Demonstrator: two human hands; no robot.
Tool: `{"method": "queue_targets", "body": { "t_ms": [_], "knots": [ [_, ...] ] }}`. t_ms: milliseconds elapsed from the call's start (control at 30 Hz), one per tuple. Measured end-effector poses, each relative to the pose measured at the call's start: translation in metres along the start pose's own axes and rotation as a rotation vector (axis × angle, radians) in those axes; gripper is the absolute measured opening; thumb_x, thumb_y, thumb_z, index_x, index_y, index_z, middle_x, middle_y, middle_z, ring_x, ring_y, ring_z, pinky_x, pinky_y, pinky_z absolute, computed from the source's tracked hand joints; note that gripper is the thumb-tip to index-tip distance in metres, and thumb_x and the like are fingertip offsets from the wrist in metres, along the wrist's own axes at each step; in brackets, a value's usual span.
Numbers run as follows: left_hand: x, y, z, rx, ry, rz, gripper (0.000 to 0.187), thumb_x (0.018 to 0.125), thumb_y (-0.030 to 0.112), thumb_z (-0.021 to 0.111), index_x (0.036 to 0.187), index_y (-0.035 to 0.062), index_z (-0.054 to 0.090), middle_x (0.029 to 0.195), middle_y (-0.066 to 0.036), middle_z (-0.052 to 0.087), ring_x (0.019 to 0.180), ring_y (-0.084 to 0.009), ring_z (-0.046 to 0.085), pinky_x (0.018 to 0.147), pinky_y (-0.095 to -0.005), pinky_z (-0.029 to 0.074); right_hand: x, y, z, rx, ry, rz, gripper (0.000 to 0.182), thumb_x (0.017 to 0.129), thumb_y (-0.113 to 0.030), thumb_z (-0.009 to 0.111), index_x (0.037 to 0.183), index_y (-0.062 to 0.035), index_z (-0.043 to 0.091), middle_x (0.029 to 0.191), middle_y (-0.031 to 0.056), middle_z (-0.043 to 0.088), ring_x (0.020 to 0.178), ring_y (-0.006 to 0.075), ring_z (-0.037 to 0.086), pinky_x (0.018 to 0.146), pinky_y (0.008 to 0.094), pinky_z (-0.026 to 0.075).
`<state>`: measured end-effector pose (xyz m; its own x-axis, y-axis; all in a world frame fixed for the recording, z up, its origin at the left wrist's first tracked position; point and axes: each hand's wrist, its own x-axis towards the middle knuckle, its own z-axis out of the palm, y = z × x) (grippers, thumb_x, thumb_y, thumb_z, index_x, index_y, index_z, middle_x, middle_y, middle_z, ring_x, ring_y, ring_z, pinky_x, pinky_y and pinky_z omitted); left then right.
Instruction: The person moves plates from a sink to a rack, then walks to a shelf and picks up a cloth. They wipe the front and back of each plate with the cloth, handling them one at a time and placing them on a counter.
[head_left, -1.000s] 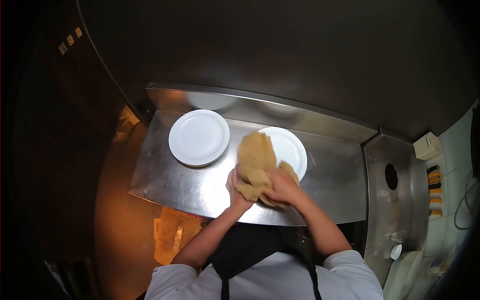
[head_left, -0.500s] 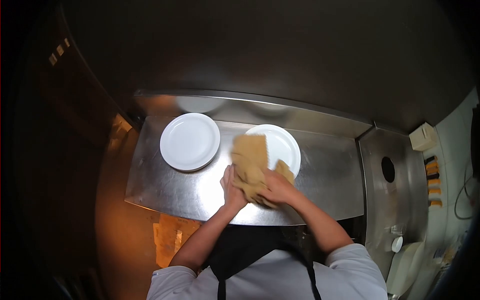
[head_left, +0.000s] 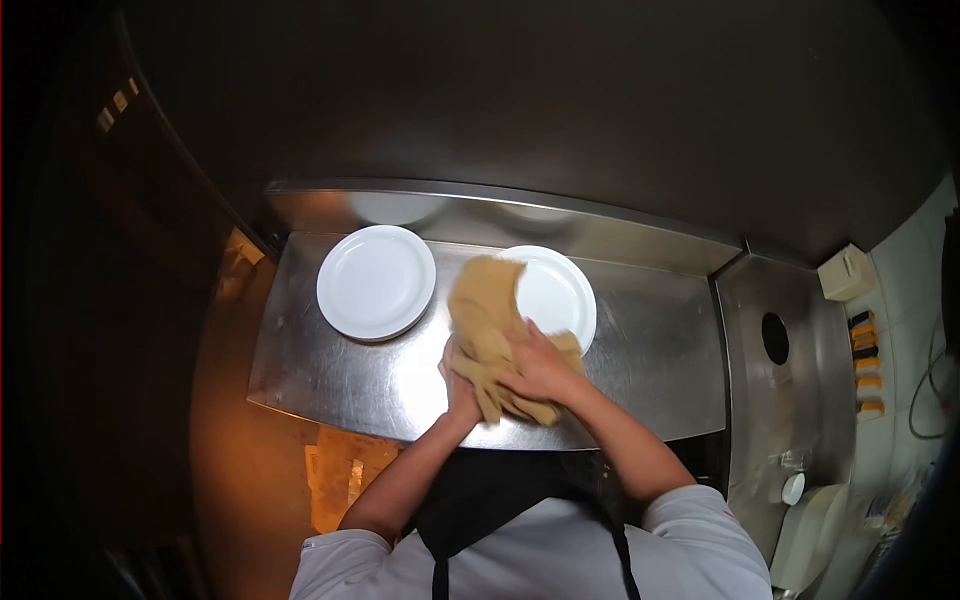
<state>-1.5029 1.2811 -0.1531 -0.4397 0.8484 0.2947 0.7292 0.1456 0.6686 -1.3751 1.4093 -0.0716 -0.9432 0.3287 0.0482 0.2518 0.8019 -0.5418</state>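
Cloth (head_left: pixel 487 300) shifted left, in both grips (head_left: pixel 460 390) (head_left: pixel 542 366)

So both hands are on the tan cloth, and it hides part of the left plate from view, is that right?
Not quite: in the head view, the tan cloth hides part of the right plate, not the left plate. The left hand and right hand are both on the cloth, as you said.

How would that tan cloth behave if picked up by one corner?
The tan cloth would probably hang floppy, since it bunches between the left hand and right hand. It seems unlikely to break, looking like soft fabric. Its upper flap may trail, as it spreads beyond both hands.
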Motion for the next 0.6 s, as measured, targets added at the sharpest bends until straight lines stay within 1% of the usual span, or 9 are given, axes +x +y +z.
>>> {"method": "queue_targets", "body": {
  "t_ms": [67, 133, 200, 267, 400, 433, 533, 567, 600],
  "knots": [
    [-0.003, 0.001, 0.004, -0.075, 0.103, -0.069, 0.108, 0.072, 0.034, 0.087, 0.152, -0.0083, 0.029, 0.152, -0.029, 0.038, 0.145, -0.0481, 0.028, 0.115, -0.0573, 0.023, -0.041, 0.0, -0.03, -0.043, -0.124, 0.185, 0.066, 0.083, -0.036, 0.071, 0.14, -0.0068, 0.055, 0.135, 0.0231, 0.061, 0.132, 0.0365, 0.052, 0.12, 0.0602, 0.023],
    [-0.001, 0.014, -0.006, -0.048, 0.053, -0.121, 0.113, 0.073, 0.043, 0.088, 0.153, -0.0094, 0.028, 0.151, -0.029, 0.04, 0.144, -0.0485, 0.028, 0.115, -0.0577, 0.023, -0.054, 0.036, -0.047, -0.213, -0.04, 0.283, 0.058, 0.084, -0.035, 0.072, 0.131, -0.0033, 0.059, 0.119, 0.0242, 0.067, 0.126, 0.0342, 0.057, 0.118, 0.0605, 0.025],
    [0.0, 0.016, -0.006, -0.018, -0.017, -0.122, 0.113, 0.074, 0.045, 0.087, 0.154, -0.0091, 0.028, 0.152, -0.029, 0.041, 0.145, -0.0456, 0.028, 0.118, -0.0547, 0.021, -0.03, 0.055, -0.069, -0.314, 0.027, 0.395, 0.061, 0.083, -0.033, 0.074, 0.133, -0.001, 0.057, 0.123, 0.0233, 0.066, 0.126, 0.0363, 0.056, 0.118, 0.0598, 0.024],
    [-0.001, 0.017, -0.003, -0.02, 0.019, -0.11, 0.112, 0.075, 0.046, 0.087, 0.153, -0.0086, 0.029, 0.152, -0.027, 0.041, 0.143, -0.0475, 0.03, 0.116, -0.0572, 0.022, 0.019, 0.071, -0.058, -0.415, 0.201, 0.468, 0.066, 0.083, -0.031, 0.073, 0.136, 0.0015, 0.053, 0.129, 0.0228, 0.062, 0.13, 0.0398, 0.053, 0.119, 0.0614, 0.019],
    [-0.004, 0.012, 0.0, -0.03, 0.022, -0.114, 0.109, 0.074, 0.047, 0.087, 0.152, -0.0072, 0.033, 0.151, -0.026, 0.043, 0.146, -0.046, 0.027, 0.118, -0.0552, 0.02, 0.097, 0.066, 0.011, -0.295, 0.501, 0.175, 0.072, 0.084, -0.027, 0.069, 0.143, 0.005, 0.045, 0.137, 0.0234, 0.057, 0.133, 0.0409, 0.049, 0.122, 0.0594, 0.015],
    [0.0, 0.019, -0.011, 0.009, -0.023, -0.107, 0.1, 0.077, 0.041, 0.086, 0.151, -0.0041, 0.037, 0.15, -0.025, 0.045, 0.144, -0.0438, 0.031, 0.119, -0.0523, 0.024, 0.096, 0.039, 0.017, -0.201, 0.429, 0.151, 0.071, 0.084, -0.027, 0.069, 0.143, 0.0052, 0.045, 0.136, 0.0234, 0.057, 0.132, 0.0405, 0.05, 0.123, 0.0586, 0.016],
    [-0.008, -0.013, 0.009, -0.481, -0.06, -0.142, 0.083, 0.081, 0.027, 0.082, 0.148, -0.0028, 0.042, 0.151, -0.024, 0.043, 0.143, -0.0451, 0.034, 0.118, -0.051, 0.029, 0.049, -0.011, 0.015, -0.044, 0.172, 0.105, 0.069, 0.084, -0.028, 0.067, 0.142, 0.0057, 0.047, 0.137, 0.0243, 0.057, 0.132, 0.0401, 0.051, 0.123, 0.0577, 0.018],
    [0.0, 0.001, -0.014, -0.32, -0.118, -0.073, 0.065, 0.085, 0.017, 0.075, 0.142, -0.0029, 0.051, 0.152, -0.024, 0.041, 0.142, -0.0419, 0.039, 0.117, -0.0461, 0.035, 0.026, -0.022, 0.008, -0.012, 0.124, 0.163, 0.069, 0.085, -0.028, 0.067, 0.142, 0.0058, 0.048, 0.139, 0.0248, 0.056, 0.133, 0.0405, 0.05, 0.123, 0.0582, 0.018],
    [0.0, -0.006, -0.013, -0.307, -0.017, -0.088, 0.062, 0.086, 0.016, 0.073, 0.141, -0.0032, 0.053, 0.152, -0.025, 0.041, 0.141, -0.0413, 0.04, 0.116, -0.0461, 0.036, 0.002, -0.025, 0.003, 0.02, 0.075, 0.218, 0.069, 0.085, -0.028, 0.068, 0.141, 0.006, 0.048, 0.14, 0.0252, 0.055, 0.134, 0.041, 0.049, 0.123, 0.0586, 0.018]
  ]
}}
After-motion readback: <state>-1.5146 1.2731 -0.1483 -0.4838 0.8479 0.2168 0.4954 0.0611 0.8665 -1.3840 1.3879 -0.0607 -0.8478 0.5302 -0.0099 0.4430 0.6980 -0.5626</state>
